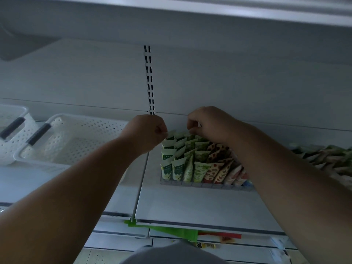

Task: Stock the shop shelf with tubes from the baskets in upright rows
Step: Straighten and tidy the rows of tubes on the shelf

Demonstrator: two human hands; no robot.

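Both bare forearms reach up and away from the viewer toward the back of the white shelf [200, 206], and the wrists end close together, just apart. Fingers of the left hand [147, 133] are curled into a fist, and its fingertips pinch the top corner of a green and white tube at the back left of the tubes [190, 161]. To its right, the right hand [207, 123] is curled too, knuckles up, nipping the flat top edge of a tube in the back row; which tube exactly is hard to tell from here.

Below and between the two hands the tubes stand upright in packed rows, caps down, behind a low clear rail [205, 184]. Green and white ones stand under the left hand, and red-patterned ones run off under the right forearm.

Left of the left arm, two white perforated baskets [72, 138] with dark handles sit on the same shelf. A slotted upright strip [149, 80] runs up the back panel above the left hand. More tubes lie in a blurred heap [327, 159] beyond the right arm.
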